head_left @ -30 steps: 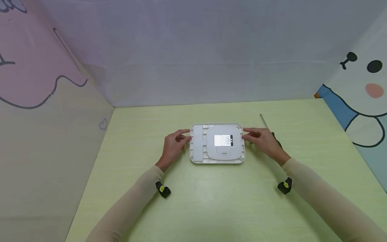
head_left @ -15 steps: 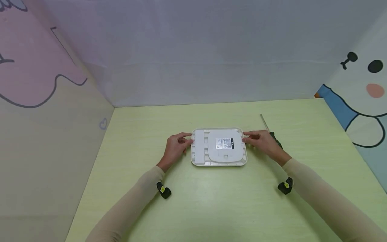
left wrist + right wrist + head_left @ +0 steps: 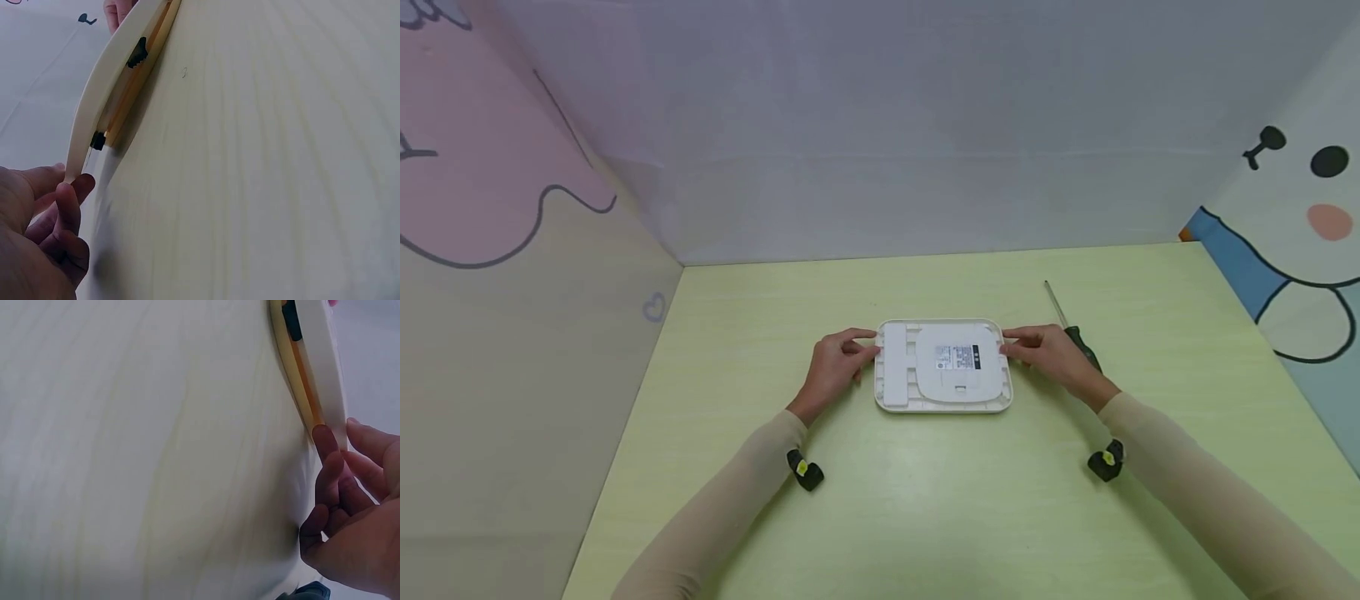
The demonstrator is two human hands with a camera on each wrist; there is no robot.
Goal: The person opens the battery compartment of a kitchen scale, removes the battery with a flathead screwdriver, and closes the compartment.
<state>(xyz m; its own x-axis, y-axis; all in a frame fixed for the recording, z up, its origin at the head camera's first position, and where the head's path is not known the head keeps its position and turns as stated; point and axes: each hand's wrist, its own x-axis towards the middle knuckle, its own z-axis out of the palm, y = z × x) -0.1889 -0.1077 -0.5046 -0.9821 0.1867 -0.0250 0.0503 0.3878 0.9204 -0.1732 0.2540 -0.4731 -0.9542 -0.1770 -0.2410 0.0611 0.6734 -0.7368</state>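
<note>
A white rectangular plastic device (image 3: 893, 367) with rounded corners lies between my two hands. Its upward face in the head view has a ribbed rim, a raised panel and a printed label. My left hand (image 3: 832, 367) pinches its left edge between thumb and fingers; my right hand (image 3: 1056, 354) grips the right edge likewise. Seen from the left wrist, the device's pale edge (image 3: 94, 103) stands above the table, with dark parts and an orange-yellow strip along its underside. In the right wrist view, fingertips (image 3: 325, 439) reach beneath the device. What lies fully underneath is hidden.
A screwdriver (image 3: 1078, 340) with a dark green handle lies just behind my right hand, its thin shaft pointing away. The pale yellow-green table (image 3: 917, 500) ends at a plain back wall (image 3: 925, 200). Printed panels border both sides.
Both hands have brought the white device slightly toward me and a little right, and its face has tilted a bit. Over the last half second it has stayed nearly still.
</note>
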